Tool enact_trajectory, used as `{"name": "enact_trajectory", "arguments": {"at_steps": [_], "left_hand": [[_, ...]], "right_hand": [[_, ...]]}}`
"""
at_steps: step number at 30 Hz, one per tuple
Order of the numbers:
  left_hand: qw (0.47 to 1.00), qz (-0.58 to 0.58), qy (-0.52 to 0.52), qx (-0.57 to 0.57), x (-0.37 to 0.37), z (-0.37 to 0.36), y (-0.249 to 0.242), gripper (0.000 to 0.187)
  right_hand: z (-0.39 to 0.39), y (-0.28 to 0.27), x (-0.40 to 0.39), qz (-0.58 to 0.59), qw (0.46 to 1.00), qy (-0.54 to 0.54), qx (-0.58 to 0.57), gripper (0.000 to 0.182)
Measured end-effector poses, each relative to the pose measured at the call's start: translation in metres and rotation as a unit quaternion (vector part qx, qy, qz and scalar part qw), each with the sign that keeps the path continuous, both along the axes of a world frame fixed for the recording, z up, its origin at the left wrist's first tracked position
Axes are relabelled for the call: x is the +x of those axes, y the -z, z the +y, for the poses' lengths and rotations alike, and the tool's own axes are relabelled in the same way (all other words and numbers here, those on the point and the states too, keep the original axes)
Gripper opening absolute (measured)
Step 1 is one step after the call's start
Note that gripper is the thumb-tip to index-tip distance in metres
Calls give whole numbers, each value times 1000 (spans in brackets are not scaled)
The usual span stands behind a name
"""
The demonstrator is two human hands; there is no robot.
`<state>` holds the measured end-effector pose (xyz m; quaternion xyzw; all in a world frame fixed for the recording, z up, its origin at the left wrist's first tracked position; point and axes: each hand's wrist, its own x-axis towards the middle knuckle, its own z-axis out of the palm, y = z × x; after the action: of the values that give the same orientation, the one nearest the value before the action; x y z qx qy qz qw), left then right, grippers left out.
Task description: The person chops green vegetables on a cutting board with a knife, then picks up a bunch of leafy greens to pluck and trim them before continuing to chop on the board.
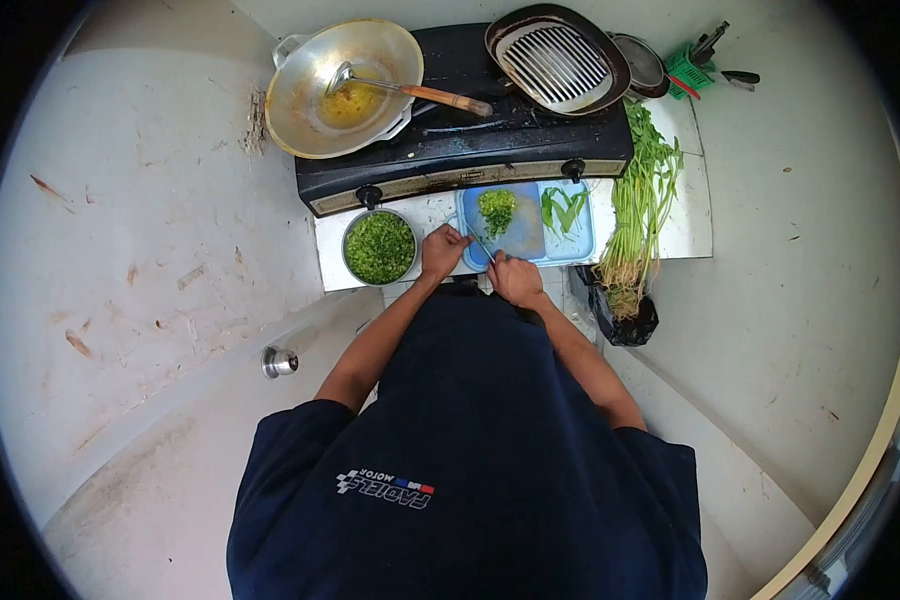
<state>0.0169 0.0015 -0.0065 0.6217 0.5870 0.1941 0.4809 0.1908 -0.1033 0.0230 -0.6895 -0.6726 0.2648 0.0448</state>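
Note:
My right hand [516,279] is closed around the handle of a knife [481,245], whose thin blade slants up and left over the blue cutting board [523,240]. My left hand [445,251] is at the board's left edge, with its fingers pinched together close to the blade. Whatever may be between those fingertips is too small to make out. A heap of chopped greens [497,212] lies on the board beyond the blade. To its right are a few loose green leaves [564,210]. Left of my left hand stands a round bowl [346,262] filled with finely chopped greens.
Behind the board is a black stove [450,150] bearing a wok [295,100] with a ladle [440,98] and a grill pan [500,45]. Long-stemmed greens [640,190] lie at right, roots over a black plastic bag [635,328]. A green basket [685,70] holds utensils.

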Motion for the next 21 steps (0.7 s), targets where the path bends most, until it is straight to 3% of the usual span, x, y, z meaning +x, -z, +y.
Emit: {"name": "enact_trajectory", "arguments": {"at_steps": [21], "left_hand": [[1000,9,0,-16,2,2,0,31]], "right_hand": [[-5,2,0,10,1000,21,10,35]]}}
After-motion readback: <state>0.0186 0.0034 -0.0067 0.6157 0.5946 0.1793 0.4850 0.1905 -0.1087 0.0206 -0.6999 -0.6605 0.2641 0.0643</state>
